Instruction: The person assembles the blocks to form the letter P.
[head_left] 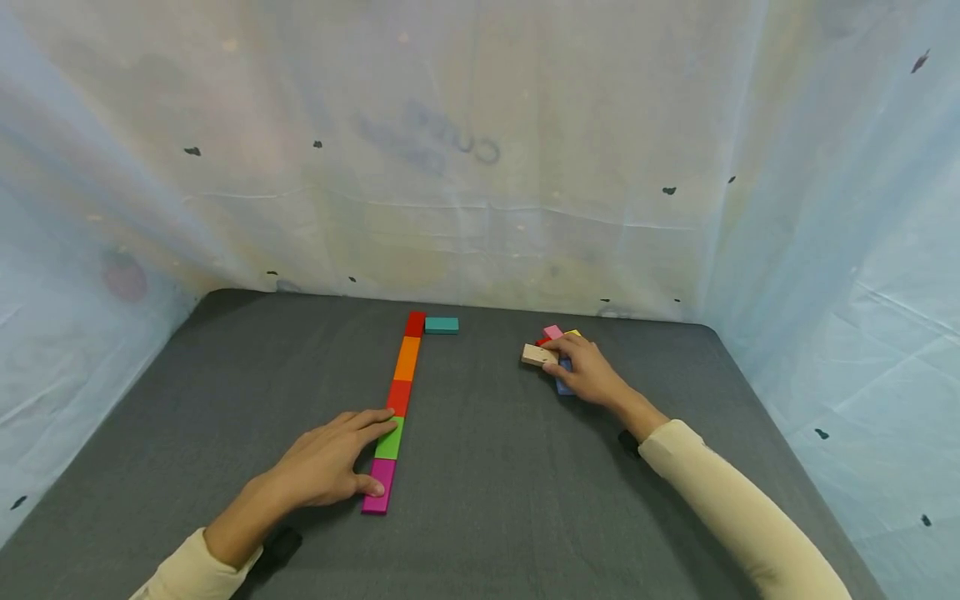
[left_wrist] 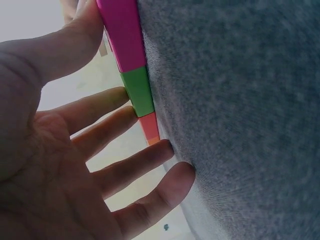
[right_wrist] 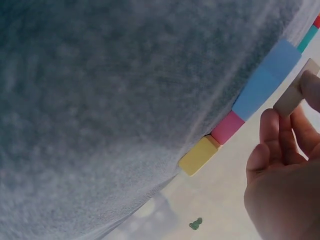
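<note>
A straight row of flat coloured blocks lies end to end on the grey cloth. From near to far it runs magenta [head_left: 379,483], green [head_left: 389,442], red [head_left: 399,398], orange [head_left: 407,359] and red again [head_left: 416,323]. My left hand [head_left: 326,458] rests along its left side, thumb on the magenta block and fingertips at the green one, fingers spread and fairly straight. To the right, my right hand [head_left: 592,375] pinches a plain wooden block [right_wrist: 291,97] between thumb and fingers, over a small pile. Blue [right_wrist: 267,77], pink [right_wrist: 228,127] and yellow [right_wrist: 200,156] blocks show there.
A teal block [head_left: 442,326] lies crosswise at the right of the row's far end. Part of a red block [head_left: 542,342] shows in the pile. Pale hanging sheets [head_left: 480,208] close in the back and both sides of the grey table [head_left: 480,517].
</note>
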